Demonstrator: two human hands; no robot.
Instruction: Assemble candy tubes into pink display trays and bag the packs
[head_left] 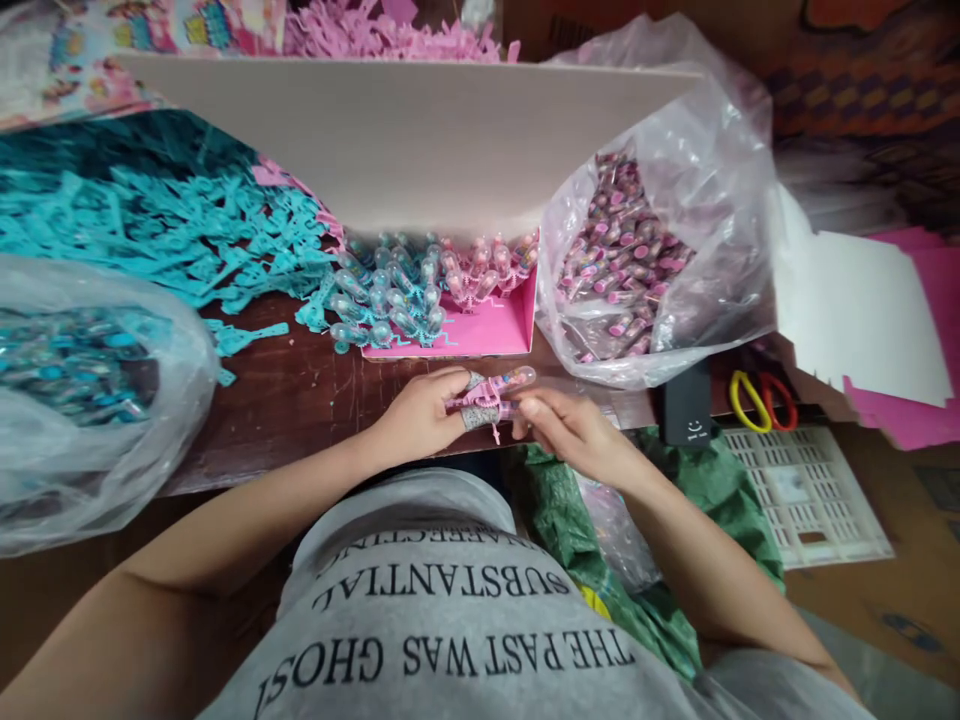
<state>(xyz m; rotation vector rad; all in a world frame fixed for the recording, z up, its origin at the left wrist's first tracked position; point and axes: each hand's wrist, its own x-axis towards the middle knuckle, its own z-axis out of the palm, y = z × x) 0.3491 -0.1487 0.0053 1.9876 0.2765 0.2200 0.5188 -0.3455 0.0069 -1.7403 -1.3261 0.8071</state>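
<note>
My left hand (431,412), with grey wrapping on its fingers, is closed on a pink plastic strap piece (486,394). A clear round-ended tube (519,377) with small coloured bits inside sits on the upper side of that piece. From the right, my right hand (570,430) pinches the end of a second tube lying beside the first; its fingers partly hide this one. Just beyond my hands is a pink display box (480,330) with a raised white lid. Rows of teal pieces with clear tubes (390,290) and pink ones (487,262) stand in it.
A clear bag (720,250) of pink-ended tubes (630,260) stands right of the box. Teal plastic straps (172,225) are heaped at left, above a bag of teal tubes (67,365). Scissors (761,400), a black box (686,405) and white card (870,310) lie at right.
</note>
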